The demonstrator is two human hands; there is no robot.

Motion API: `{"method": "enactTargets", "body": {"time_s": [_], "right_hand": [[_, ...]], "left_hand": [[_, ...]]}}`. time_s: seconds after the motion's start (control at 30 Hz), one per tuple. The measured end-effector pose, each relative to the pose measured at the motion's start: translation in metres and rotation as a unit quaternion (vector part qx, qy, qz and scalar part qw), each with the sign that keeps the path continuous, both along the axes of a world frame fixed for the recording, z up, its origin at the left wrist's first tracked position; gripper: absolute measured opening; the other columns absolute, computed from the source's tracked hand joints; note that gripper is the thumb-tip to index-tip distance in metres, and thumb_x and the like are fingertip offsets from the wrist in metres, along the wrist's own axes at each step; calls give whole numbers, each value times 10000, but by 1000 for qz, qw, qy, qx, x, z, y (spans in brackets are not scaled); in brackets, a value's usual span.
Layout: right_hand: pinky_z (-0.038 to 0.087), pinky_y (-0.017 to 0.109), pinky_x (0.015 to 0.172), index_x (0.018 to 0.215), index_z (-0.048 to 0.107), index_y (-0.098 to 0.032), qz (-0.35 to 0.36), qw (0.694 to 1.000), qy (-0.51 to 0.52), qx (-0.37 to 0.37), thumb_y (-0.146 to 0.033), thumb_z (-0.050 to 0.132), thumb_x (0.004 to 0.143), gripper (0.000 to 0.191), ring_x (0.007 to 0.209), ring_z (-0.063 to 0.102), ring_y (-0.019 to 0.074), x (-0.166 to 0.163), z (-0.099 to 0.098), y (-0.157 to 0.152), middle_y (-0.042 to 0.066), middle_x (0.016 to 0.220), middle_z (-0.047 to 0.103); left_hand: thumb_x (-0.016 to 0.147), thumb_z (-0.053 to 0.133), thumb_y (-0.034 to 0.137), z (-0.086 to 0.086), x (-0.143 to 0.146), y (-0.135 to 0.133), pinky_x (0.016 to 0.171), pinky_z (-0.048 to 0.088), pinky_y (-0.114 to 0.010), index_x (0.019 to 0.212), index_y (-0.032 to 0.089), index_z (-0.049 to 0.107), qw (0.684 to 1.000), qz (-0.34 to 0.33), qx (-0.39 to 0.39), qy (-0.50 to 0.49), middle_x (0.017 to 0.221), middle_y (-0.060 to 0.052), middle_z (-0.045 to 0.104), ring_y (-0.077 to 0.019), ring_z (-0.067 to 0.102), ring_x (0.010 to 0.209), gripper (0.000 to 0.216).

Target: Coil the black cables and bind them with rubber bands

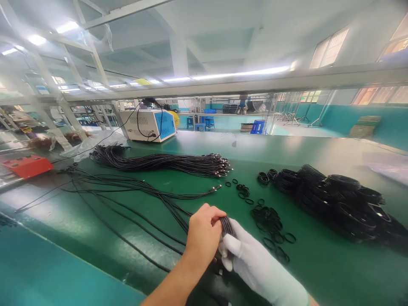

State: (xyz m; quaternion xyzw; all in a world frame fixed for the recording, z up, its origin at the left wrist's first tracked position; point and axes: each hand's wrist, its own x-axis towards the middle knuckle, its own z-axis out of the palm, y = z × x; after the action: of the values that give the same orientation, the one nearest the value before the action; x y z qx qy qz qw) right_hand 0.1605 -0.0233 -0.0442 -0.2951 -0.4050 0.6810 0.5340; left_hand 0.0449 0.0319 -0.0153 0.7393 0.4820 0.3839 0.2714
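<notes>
My bare left hand (204, 233) closes its fingers and thumb on the top of a coiled black cable (227, 226). From the other side, my right hand (247, 253), in a white glove, wraps round the same coil. Metal connector ends (219, 271) show just below the hands. Several loose black cables (174, 208) trail away to the left over the green table. To the right of my hands lies a heap of small black bands (267, 219), with single ones scattered around it.
A long bundle of straight black cables (165, 165) lies across the table behind my hands. Coiled cables (334, 204) are piled at the right. At the back stands a white and blue box-shaped machine (148, 125); a red device (28, 165) sits at the left.
</notes>
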Motion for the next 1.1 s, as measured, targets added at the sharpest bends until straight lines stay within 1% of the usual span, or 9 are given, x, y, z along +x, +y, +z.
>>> {"method": "enactTargets", "body": {"time_s": [0.1,0.2,0.33,0.47,0.7,0.8,0.9,1.0,1.1], "right_hand": [[362,245,524,1019,502,-151,39,991,109,-69,-460,474,872,343,571,478,114,2,2,5,23,713,525],[429,282,553,978,532,-128,59,980,148,-116,-527,366,898,440,635,531,148,5,3,8,61,751,548],[489,327,633,1158,513,-153,77,985,138,-73,-369,474,890,347,775,562,172,9,4,5,78,932,541],[493,362,712,1278,458,-200,94,986,131,-35,-226,516,838,444,878,562,195,12,7,1,92,1134,481],[464,379,723,1337,387,-130,43,998,44,-10,-178,442,839,504,721,587,176,7,2,1,95,868,602],[466,364,718,1283,450,-129,60,994,89,-17,-200,504,813,478,788,565,185,7,2,4,94,941,564],[469,363,692,1171,525,-112,94,985,134,-53,-308,446,880,360,803,560,203,9,0,7,94,922,545],[467,363,684,1066,553,-116,109,975,170,-91,-345,352,925,336,816,550,206,11,-3,8,92,907,536],[465,375,735,1084,536,-133,94,977,175,-77,-319,384,923,290,868,527,200,11,-2,6,85,945,518]], "left_hand": [[682,448,21,5,0,6,582,442,-208,766,217,681,999,-23,-2,41,727,24,550,-103,558,649,315],[676,447,23,8,-1,9,580,437,-208,772,213,672,997,-33,0,69,730,23,542,-105,554,654,310],[674,462,47,10,-4,13,575,431,-215,729,204,652,996,-22,-3,84,703,27,536,-106,553,631,252],[688,471,73,9,-10,18,602,438,-218,738,205,641,996,-9,-3,92,715,28,562,-107,566,647,221],[679,485,81,11,-15,21,588,396,-230,700,203,610,989,23,10,146,691,30,552,-116,540,634,176],[669,486,86,16,-11,18,555,342,-248,642,200,575,982,42,21,183,667,27,525,-126,506,596,147],[680,492,91,21,-6,14,548,324,-255,650,210,577,976,31,31,213,695,22,536,-134,514,592,149],[711,517,113,26,-5,8,599,380,-251,778,239,616,976,-24,41,214,790,19,584,-148,565,678,174],[756,518,125,25,-9,2,652,428,-240,949,251,609,980,-54,54,182,907,12,612,-147,585,755,248]]}}
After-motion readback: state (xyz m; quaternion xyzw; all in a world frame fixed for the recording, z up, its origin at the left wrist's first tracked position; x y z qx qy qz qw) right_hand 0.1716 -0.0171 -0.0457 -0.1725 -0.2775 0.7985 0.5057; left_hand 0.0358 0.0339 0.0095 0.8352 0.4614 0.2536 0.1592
